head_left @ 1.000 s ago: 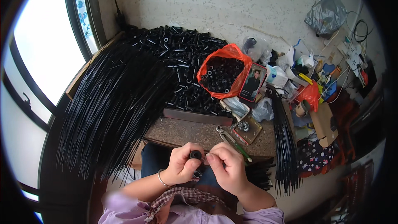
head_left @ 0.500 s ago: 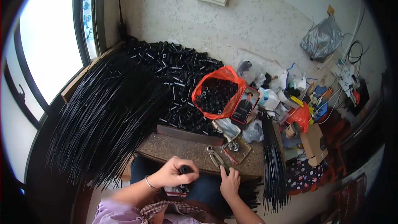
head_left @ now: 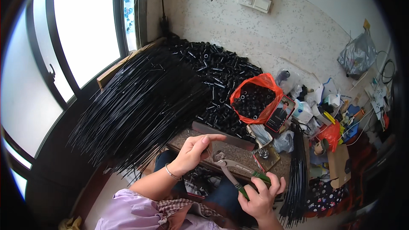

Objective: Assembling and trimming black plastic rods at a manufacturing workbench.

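Note:
My right hand (head_left: 260, 196) is wrapped round the green-handled pincers (head_left: 239, 167), with the handles spread apart. Their metal head points toward my left hand (head_left: 192, 153), which is in front of the bench edge. The left index finger is stretched out and the thumb lies against the curled fingers. Something small and dark shows beside those fingers, close to the pincers' head, but I cannot make out what it is. Behind both hands, short black tubular parts (head_left: 217, 79) are heaped on the bench.
Long thin black rods (head_left: 136, 102) lie bundled at the left, more black rods (head_left: 298, 174) at the right. An orange bag (head_left: 266, 81) of black parts stands beside a phone (head_left: 280, 114). A low dark strip (head_left: 223, 135) edges the heap. Clutter and a cardboard box (head_left: 338, 166) are further right.
My right hand has lifted the pincers off the bench and brought them toward the left hand. The black tube seen in my left hand no longer shows clearly. The view has shifted left.

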`<state>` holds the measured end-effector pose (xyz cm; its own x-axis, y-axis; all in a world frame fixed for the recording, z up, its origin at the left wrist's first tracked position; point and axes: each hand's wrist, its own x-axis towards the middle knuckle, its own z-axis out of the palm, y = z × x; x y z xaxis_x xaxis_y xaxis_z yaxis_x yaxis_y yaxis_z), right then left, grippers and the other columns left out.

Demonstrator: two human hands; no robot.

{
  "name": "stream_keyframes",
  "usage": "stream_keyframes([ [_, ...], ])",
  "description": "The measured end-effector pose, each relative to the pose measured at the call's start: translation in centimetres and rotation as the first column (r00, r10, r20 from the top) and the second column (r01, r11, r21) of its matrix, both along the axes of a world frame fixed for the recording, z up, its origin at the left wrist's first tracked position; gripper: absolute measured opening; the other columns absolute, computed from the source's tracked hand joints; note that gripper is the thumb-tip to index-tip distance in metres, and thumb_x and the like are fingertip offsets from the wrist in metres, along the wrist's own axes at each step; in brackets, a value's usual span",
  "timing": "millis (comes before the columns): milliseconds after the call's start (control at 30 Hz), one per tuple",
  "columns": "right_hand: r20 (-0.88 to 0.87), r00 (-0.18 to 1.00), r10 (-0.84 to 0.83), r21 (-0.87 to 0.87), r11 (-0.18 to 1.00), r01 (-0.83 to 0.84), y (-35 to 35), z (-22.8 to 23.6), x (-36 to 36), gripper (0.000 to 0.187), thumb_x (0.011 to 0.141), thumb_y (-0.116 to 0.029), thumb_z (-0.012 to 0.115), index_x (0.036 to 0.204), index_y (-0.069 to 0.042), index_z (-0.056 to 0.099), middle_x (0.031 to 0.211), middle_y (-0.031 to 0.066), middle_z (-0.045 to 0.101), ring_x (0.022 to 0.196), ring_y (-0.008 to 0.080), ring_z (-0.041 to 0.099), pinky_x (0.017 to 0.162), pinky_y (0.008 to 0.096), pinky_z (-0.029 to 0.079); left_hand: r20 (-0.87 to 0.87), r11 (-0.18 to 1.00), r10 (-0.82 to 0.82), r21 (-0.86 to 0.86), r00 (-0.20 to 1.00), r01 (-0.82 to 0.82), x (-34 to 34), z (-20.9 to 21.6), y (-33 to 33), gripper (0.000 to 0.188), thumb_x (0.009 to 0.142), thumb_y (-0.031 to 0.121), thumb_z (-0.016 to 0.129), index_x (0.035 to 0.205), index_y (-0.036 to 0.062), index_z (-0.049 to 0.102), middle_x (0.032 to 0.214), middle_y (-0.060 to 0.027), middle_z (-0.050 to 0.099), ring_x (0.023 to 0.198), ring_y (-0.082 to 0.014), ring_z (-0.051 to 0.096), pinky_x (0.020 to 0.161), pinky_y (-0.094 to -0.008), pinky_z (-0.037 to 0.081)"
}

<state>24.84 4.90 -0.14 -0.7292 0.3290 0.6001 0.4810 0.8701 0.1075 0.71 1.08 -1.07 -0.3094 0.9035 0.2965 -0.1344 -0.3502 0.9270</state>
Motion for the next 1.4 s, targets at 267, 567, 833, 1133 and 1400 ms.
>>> stream_keyframes([
  [267, 0.086, 0.996, -0.021, 0.262, 0.965, -0.002, 0.9, 0.5, 0.8, 0.018, 0.056, -0.021, 0.069, 0.071, -0.015, 0.063, 0.104, -0.0057, 0.049, 0.112, 0.0317, 0.037, 0.098, 0.0564, 0.011, 0.048, 0.999, 0.040, 0.028, 0.998, -0.041, 1.1, 0.2, -0.2, 0.051, 0.095, 0.038, 0.032, 0.112, -0.0031, 0.057, 0.053, 0.0052, 0.039, 0.047, -0.0029, 0.031, 0.046, -0.0187, 0.025],
  [567, -0.564, 0.825, 0.046, -0.762, -0.415, -0.497, 1.6, -3.3, 0.8, 0.042, 0.088, -0.026, 0.054, 0.102, 0.013, 0.053, 0.101, 0.0314, 0.056, 0.071, 0.0323, 0.063, 0.060, 0.0342, 0.052, -0.083, 0.987, 0.081, 0.147, 0.993, -0.068, 0.3, 0.4, -0.5, 0.060, 0.088, 0.045, 0.035, 0.107, -0.0064, 0.059, 0.051, 0.0013, 0.041, 0.046, -0.0069, 0.032, 0.046, -0.0229, 0.023],
  [833, -0.264, 0.950, 0.165, -0.949, -0.218, -0.226, -0.1, -2.5, -3.5, 0.050, 0.068, -0.012, 0.074, 0.106, 0.000, 0.044, 0.077, 0.0121, 0.061, 0.058, 0.0166, 0.060, 0.050, 0.0262, 0.047, -0.198, 0.987, 0.072, 0.156, 0.978, -0.041, 0.2, 0.5, -0.6, 0.047, 0.083, 0.034, 0.056, 0.108, -0.0061, 0.058, 0.055, 0.0024, 0.049, 0.050, -0.0040, 0.045, 0.048, -0.0197, 0.034],
  [1133, -0.517, 0.856, 0.004, -0.442, -0.857, -0.263, 0.5, -4.7, -1.7, 0.037, 0.081, -0.024, 0.066, 0.100, 0.003, 0.050, 0.071, 0.0095, 0.060, 0.053, 0.0140, 0.057, 0.051, 0.0234, 0.047, -0.009, 0.981, -0.115, 0.159, 0.993, 0.115, -0.6, 1.3, -0.1, 0.048, 0.069, 0.035, 0.071, 0.092, -0.0062, 0.064, 0.051, 0.0017, 0.049, 0.046, -0.0036, 0.042, 0.045, -0.0190, 0.030],
  [1400, -0.251, 0.967, 0.040, -0.819, 0.524, -0.234, 1.4, -4.7, -2.0, 0.045, 0.068, -0.018, 0.072, 0.102, -0.002, 0.048, 0.072, 0.0066, 0.058, 0.058, 0.0126, 0.056, 0.053, 0.0266, 0.045, -0.240, 0.977, 0.150, 0.186, 0.959, -0.107, -0.5, -0.1, 0.1, 0.056, 0.054, 0.036, 0.085, 0.090, -0.0009, 0.063, 0.051, 0.0036, 0.045, 0.047, -0.0032, 0.039, 0.044, -0.0202, 0.026],
])
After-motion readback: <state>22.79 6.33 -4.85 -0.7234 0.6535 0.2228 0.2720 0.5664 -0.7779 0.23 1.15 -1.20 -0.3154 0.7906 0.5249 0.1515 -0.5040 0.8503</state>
